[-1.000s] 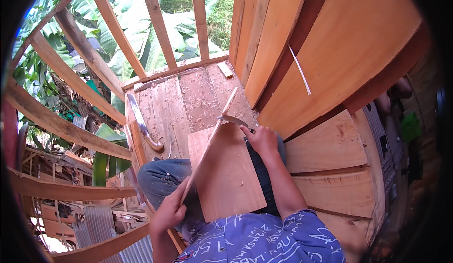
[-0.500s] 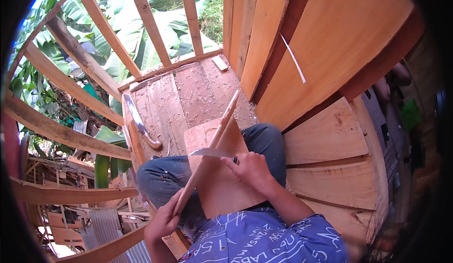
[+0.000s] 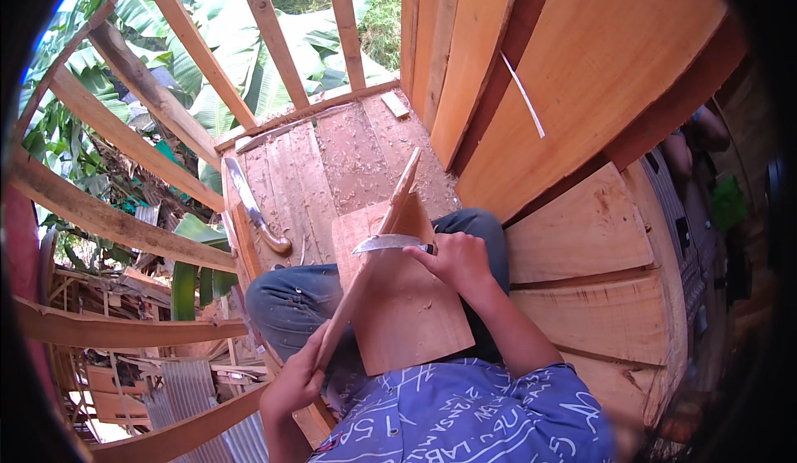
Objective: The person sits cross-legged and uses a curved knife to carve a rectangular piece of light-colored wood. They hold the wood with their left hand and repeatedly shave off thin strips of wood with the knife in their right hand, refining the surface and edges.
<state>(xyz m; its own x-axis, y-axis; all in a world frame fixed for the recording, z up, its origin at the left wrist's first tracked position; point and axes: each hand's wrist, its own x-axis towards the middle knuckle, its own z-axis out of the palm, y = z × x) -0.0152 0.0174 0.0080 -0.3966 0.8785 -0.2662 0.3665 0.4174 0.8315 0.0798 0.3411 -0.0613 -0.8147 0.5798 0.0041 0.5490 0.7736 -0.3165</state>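
My left hand is closed around the near end of a narrow wooden strip, which slants up and away from me on its edge. In my right hand is a knife with a dark handle. Its curved blade lies across the upper half of the strip, pointing left, and seems to touch the edge. Beneath both, a flat rectangular wooden board rests across my lap, with a few shavings on it. Part of the knife's handle is hidden by my fingers.
A machete with a wooden handle lies on the shaving-strewn plank floor at the left. A small wood block sits near the far corner. Slatted railings close the left and far sides; large planks stand on the right.
My right hand and the knife have moved a little up the strip, away from me. My left hand keeps its hold on the near end. The view has shifted slightly.
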